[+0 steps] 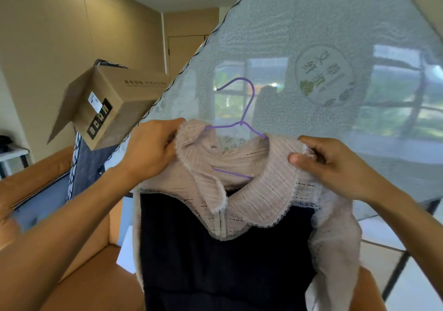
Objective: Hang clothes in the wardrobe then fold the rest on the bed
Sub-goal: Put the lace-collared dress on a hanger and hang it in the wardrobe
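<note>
From the head view, the left hand (153, 147) is pinching the left edge of the beige ribbed collar, fingers curled tight on the cloth. The right hand (335, 164) is gripping the collar's right side between thumb and bent fingers. The garment (239, 262) is hanging between them in front of the person, long axis running downward, collar uppermost. The purple hanger (247, 109) is sitting inside the neck, hook pointing up and curving left. A plastic-wrapped mattress (335, 35) is leaning behind.
</note>
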The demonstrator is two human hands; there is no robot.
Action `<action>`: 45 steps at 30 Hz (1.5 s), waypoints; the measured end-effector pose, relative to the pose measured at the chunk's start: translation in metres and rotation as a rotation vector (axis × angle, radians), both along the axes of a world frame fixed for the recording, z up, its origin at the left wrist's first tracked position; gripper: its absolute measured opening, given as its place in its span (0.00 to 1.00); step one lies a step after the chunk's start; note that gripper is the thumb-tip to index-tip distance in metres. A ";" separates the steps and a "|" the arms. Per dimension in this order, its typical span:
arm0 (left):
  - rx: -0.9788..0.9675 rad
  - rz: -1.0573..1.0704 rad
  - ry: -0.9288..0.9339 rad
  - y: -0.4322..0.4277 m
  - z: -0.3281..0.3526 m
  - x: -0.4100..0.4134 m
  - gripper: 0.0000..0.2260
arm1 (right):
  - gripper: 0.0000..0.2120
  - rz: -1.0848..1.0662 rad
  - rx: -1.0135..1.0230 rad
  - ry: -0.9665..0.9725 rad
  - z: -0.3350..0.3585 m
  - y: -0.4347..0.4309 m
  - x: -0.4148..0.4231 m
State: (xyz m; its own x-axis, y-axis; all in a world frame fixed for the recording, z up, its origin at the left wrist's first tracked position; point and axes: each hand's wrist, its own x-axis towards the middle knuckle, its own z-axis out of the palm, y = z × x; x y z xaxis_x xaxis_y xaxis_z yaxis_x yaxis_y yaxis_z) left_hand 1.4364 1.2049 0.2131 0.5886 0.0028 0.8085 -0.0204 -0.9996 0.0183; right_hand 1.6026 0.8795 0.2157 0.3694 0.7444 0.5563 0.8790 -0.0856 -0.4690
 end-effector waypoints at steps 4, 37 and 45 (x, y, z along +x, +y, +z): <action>0.033 0.051 -0.029 -0.002 0.009 -0.002 0.12 | 0.10 -0.007 0.005 -0.010 -0.002 -0.022 0.012; 0.073 0.177 -0.117 -0.067 0.029 -0.074 0.16 | 0.15 0.008 0.220 -0.262 0.036 -0.038 0.007; -0.014 0.286 -0.268 -0.058 0.042 -0.099 0.27 | 0.10 0.206 0.209 -0.168 0.051 -0.016 0.010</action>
State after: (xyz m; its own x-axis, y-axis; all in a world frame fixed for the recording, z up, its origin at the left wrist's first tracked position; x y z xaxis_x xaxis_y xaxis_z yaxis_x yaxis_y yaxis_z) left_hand 1.3377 1.1472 0.2554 0.3308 0.1478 0.9320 0.2527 -0.9655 0.0634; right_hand 1.6130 0.8633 0.2665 0.1136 0.6575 0.7448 0.9344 0.1840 -0.3050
